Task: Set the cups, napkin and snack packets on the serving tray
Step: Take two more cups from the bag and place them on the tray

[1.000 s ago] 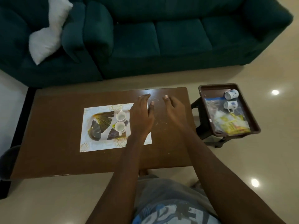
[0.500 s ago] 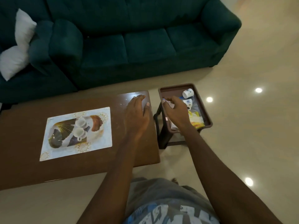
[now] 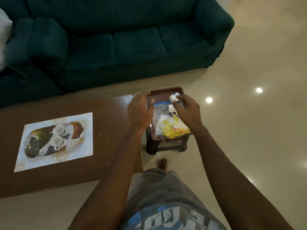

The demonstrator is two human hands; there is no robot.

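The serving tray [image 3: 81, 146], white with a leaf print, lies on the left of the brown coffee table [image 3: 109, 130] and carries two white cups [image 3: 58, 129] [image 3: 56, 141]. To the right, a brown bin [image 3: 166, 89] on a stool holds two more cups [image 3: 173, 97] [image 3: 171, 109], a clear zip bag [image 3: 159, 112] and yellow snack packets [image 3: 174, 130]. My left hand [image 3: 140, 112] curls over the bin's left rim, thumb inside. My right hand [image 3: 187, 112] hovers over the cups, its fingers spread and its thumb at the upper cup. No napkin is clearly visible.
A dark green sofa [image 3: 132, 39] runs along the far side of the table, with a white pillow [image 3: 4, 39] at its left end. The stool's legs [image 3: 150, 146] stand on glossy tile floor beside my bare foot [image 3: 162, 163].
The view swung right. Both hands left the tabletop and moved to the brown bin: the left now at its left rim, the right over the cups.
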